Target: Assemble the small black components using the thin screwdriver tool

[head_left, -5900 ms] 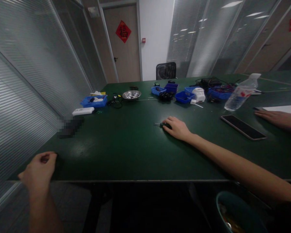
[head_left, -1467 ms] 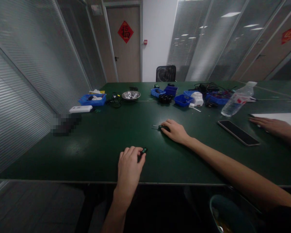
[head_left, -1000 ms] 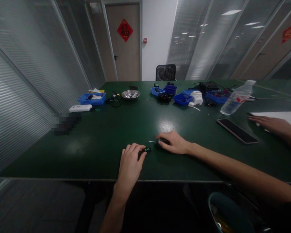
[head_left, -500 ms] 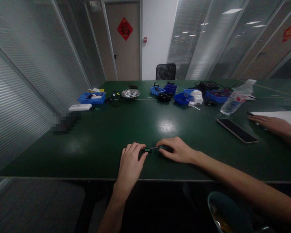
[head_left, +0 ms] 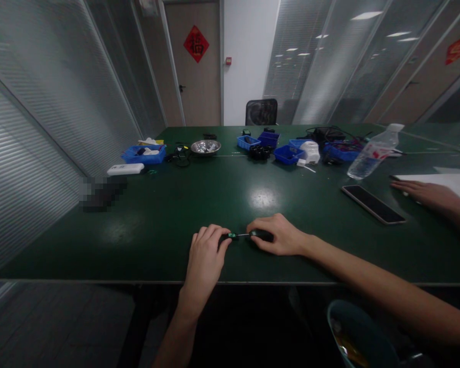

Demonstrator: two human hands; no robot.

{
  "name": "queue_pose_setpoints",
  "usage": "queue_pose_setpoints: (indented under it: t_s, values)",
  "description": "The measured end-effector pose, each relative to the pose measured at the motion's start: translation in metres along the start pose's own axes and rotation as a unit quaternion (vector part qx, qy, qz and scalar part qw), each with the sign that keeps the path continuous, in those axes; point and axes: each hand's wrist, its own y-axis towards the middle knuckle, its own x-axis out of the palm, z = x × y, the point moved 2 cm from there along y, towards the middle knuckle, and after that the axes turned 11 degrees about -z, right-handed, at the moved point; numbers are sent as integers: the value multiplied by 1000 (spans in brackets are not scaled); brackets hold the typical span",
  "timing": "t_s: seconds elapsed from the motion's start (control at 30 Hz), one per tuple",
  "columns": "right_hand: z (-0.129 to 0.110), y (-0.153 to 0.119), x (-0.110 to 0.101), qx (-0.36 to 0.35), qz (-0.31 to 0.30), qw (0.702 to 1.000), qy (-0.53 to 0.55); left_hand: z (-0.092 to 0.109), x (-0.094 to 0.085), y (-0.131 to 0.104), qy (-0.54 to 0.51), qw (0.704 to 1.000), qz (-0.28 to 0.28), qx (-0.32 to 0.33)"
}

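Near the front edge of the green table (head_left: 168, 204), my left hand (head_left: 207, 253) pinches a small dark piece with a green patch (head_left: 233, 236) between thumb and fingers. My right hand (head_left: 281, 235) is closed round the black handle of a screwdriver (head_left: 263, 235). Its thin metal shaft points left and its tip meets the small dark piece, or comes very close to it. Exactly where the tip sits is too small to make out. The fingers partly cover both things.
A phone (head_left: 373, 204) and a tilted-looking plastic bottle (head_left: 375, 152) are on the right, near another person's hand (head_left: 437, 197) on white paper. Farther back stand blue trays (head_left: 287, 155), a metal bowl (head_left: 206, 148) and a white power strip (head_left: 125, 169). A bin (head_left: 333, 312) is below the table edge.
The small piece's green patch has shifted slightly left and looks turned a little. More of the screwdriver's handle shows in my right hand. Both hands stay in nearly the same place.
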Motion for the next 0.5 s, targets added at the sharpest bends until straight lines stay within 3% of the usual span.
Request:
queue_pose_setpoints:
  t_s: [0.5]
  values:
    - [4,0,4,-6,-13,1000,-15,0,-3,2,1,1000,-7,0]
